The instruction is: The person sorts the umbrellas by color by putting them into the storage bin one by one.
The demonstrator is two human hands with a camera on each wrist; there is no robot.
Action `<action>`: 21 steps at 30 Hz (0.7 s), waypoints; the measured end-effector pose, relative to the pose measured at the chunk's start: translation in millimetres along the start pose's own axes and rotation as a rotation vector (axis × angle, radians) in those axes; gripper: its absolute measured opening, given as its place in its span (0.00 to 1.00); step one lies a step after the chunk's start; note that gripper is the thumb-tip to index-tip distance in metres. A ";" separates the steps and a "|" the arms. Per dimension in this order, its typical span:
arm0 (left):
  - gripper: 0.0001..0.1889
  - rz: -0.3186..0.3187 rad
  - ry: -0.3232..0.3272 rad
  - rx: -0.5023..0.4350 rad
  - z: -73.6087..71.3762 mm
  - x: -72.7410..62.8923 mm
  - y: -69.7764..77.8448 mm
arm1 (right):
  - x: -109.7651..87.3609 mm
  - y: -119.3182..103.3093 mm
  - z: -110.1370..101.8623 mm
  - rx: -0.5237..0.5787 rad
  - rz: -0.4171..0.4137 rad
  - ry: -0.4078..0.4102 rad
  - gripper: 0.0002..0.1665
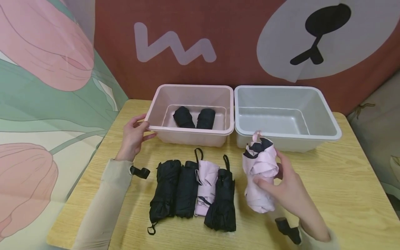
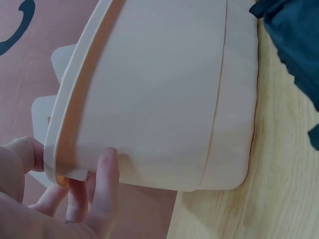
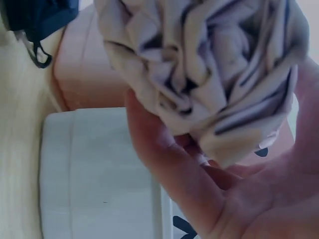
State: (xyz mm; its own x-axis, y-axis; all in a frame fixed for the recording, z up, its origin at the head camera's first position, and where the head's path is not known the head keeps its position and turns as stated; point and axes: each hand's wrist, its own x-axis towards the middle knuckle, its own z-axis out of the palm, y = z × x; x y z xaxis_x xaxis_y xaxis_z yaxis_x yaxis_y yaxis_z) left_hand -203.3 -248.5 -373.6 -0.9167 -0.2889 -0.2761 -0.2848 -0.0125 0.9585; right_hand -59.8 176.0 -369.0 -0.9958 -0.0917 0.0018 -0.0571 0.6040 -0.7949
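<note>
Pale pink folded umbrella (image 1: 260,166), pretty rumpled, loose pleats everywhere, dark patches and a little pink loop at the far end. It's on the right, just nearer than the grey bin (image 1: 297,145), with the right hand's (image 1: 290,187) thumb and fingers wrapped around it. Left of that, four more umbrellas (image 1: 186,189), three black and one pink, lie on the wood-look table (image 1: 353,194). Far left, the left hand (image 1: 132,135) pinches the rim of the pink bin (image 1: 193,137), two black bundles (image 1: 206,118) inside.

Folded pink umbrella (image 1: 258,173) in right hand (image 1: 290,189)
</note>
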 end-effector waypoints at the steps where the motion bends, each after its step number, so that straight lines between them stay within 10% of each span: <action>1: 0.25 0.002 0.003 0.004 0.3 -0.1 0.1 | 0.3 -0.9 -1.8 0.024 -0.006 0.014 0.56; 10: 0.25 -0.005 -0.002 0.007 -0.3 0.7 -0.1 | 4.9 -7.5 -15.0 0.223 -0.060 0.201 0.38; 21: 0.23 -0.038 -0.031 -0.046 -3.9 5.0 -1.0 | 19.2 -1.9 -27.9 0.967 -0.158 0.140 0.28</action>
State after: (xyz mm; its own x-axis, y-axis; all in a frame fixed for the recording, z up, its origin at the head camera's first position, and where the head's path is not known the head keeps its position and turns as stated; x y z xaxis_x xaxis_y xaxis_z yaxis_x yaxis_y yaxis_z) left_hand -206.5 -253.6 -375.7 -0.9139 -0.2575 -0.3138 -0.3069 -0.0675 0.9493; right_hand -80.8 195.2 -350.5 -0.9849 0.0168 0.1725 -0.1688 -0.3195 -0.9324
